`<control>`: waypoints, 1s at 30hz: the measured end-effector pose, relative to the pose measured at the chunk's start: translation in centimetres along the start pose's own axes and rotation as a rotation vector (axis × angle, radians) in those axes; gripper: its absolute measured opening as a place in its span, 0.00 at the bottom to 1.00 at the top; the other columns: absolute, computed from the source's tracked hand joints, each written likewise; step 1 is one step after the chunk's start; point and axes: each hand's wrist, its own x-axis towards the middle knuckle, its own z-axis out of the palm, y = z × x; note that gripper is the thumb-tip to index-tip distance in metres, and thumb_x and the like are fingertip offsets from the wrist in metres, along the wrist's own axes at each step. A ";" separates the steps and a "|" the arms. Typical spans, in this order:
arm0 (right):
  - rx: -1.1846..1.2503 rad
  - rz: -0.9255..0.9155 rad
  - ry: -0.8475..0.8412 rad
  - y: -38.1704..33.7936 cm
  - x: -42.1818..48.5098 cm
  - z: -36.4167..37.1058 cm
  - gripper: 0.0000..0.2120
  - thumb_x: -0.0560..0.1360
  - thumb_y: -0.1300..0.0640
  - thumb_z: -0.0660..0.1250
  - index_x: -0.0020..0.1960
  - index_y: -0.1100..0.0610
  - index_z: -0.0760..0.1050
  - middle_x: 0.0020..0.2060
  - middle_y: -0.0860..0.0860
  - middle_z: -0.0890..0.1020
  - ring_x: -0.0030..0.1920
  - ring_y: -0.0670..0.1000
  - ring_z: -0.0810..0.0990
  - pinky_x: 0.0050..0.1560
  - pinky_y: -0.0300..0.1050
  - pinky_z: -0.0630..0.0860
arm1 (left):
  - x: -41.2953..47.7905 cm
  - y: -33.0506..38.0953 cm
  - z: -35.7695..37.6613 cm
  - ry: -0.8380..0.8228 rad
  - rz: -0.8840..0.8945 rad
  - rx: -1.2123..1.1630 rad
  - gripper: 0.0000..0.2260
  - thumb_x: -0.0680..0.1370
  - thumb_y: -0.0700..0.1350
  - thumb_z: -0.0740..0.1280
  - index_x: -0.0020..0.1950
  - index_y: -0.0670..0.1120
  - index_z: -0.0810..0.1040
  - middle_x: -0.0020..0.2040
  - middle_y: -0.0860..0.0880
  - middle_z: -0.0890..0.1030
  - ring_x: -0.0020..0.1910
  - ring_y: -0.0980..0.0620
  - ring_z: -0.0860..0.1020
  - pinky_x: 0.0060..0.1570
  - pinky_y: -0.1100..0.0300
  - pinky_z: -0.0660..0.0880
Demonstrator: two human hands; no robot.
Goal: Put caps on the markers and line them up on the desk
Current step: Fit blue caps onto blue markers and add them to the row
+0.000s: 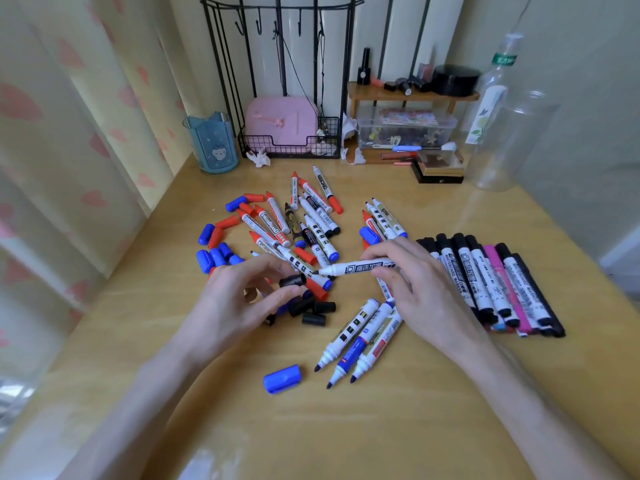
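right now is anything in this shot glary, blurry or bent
Head view: glare whitens the desk at its near edge; the wide lens bows the curtain and desk sides; the clear bottle looks soft; the marker in the right hand reads sharp.

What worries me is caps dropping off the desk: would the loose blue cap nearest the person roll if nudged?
The blue cap lies on its side and looks rounded, so it would probably roll a little. The desk looks glossy, so it may also slide easily. Being small, hollow plastic, it is likely very light and stiff.
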 end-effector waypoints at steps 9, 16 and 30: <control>-0.104 -0.089 0.002 -0.7 -0.2 0.3 0.13 0.79 0.69 0.68 0.58 0.55 0.80 0.51 0.44 0.78 0.54 0.41 0.72 0.57 0.30 0.66 | 0.1 0.0 1.1 0.008 0.024 0.041 0.11 0.76 0.55 0.74 0.51 0.50 0.84 0.40 0.57 0.84 0.39 0.55 0.82 0.39 0.70 0.70; -0.060 -0.135 -0.037 -0.6 -0.2 0.9 0.09 0.82 0.58 0.68 0.62 0.53 0.80 0.47 0.41 0.73 0.48 0.35 0.70 0.51 0.31 0.65 | -0.1 0.2 1.9 0.036 0.040 0.055 0.12 0.78 0.55 0.72 0.57 0.52 0.87 0.40 0.59 0.84 0.36 0.55 0.78 0.39 0.56 0.76; -0.035 -0.235 0.063 -1.3 -0.9 1.9 0.16 0.79 0.66 0.69 0.65 0.60 0.82 0.43 0.51 0.80 0.44 0.50 0.78 0.44 0.49 0.77 | -0.5 0.7 1.8 0.133 0.194 0.110 0.09 0.82 0.48 0.69 0.56 0.46 0.86 0.44 0.54 0.84 0.40 0.52 0.81 0.42 0.51 0.79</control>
